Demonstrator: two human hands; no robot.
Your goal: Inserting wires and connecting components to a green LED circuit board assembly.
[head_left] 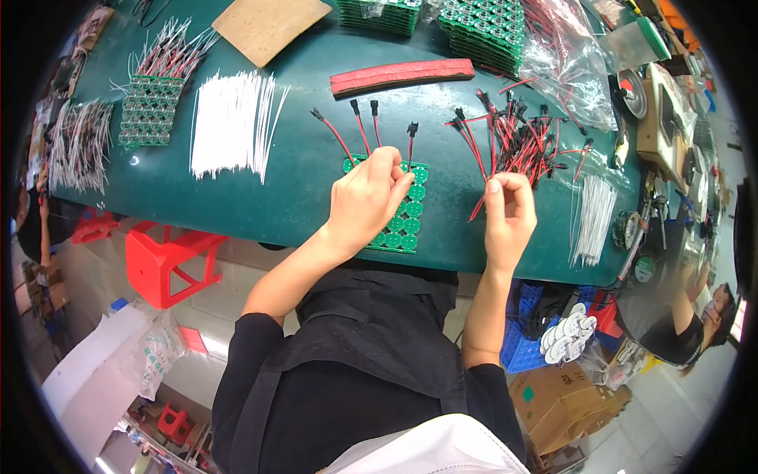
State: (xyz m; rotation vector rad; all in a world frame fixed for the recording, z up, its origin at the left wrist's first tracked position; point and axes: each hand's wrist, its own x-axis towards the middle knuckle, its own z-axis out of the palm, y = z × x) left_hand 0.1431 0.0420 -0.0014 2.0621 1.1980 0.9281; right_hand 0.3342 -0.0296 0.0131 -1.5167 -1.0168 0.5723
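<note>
My left hand (365, 201) is over a green circuit board panel (412, 224), its thumb and fingers pinched round a red-and-black connector wire (410, 148) whose black plug points away from me. Three more such wires, among them a leftmost wire (338, 137), stand up from the panel's far edge. The hand covers much of the panel's left side. To the right, my right hand (510, 221) is closed with thumb against fingertips at the near edge of a pile of connector wires (521, 142). A red-and-black wire (476, 150) runs into that pinch.
Bundled white wires (230, 126) and a wired board stack (145, 114) lie left. Beyond the panel are a red strip (401, 77), a brown board (270, 28) and stacked green panels (483, 35). Thin white strips (595, 217) lie right. A red stool (162, 265) stands below the table's left edge.
</note>
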